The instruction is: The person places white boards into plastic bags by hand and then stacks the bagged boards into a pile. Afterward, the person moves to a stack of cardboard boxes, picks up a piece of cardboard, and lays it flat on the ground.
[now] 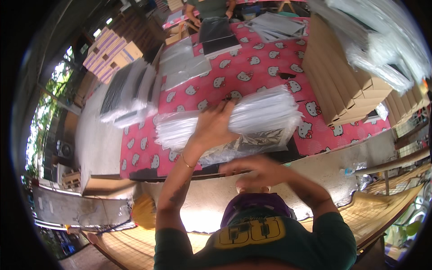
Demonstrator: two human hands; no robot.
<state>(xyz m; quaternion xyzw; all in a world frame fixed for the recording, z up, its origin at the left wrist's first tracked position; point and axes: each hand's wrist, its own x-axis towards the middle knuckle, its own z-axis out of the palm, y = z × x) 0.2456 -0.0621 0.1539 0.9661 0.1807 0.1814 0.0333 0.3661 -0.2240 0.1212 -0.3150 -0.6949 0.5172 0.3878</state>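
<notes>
A thick stack of clear plastic sleeves lies across the near part of the table. My left hand reaches over its middle, fingers bent over the far side and thumb toward me, gripping it. Along the stack's near side, a flat piece in shiny clear plastic with a dark surface shows partly. My right hand, smeared by motion, hovers just off the table's near edge, apart from the stack; I cannot make out its fingers or anything in them.
A pink cartoon-print cloth covers the table. Wrapped dark packs stand at left, near loose plastic sheets. Folded brown cartons rise at right, plastic bundles on top. Across the table, a person is beside black flat pieces.
</notes>
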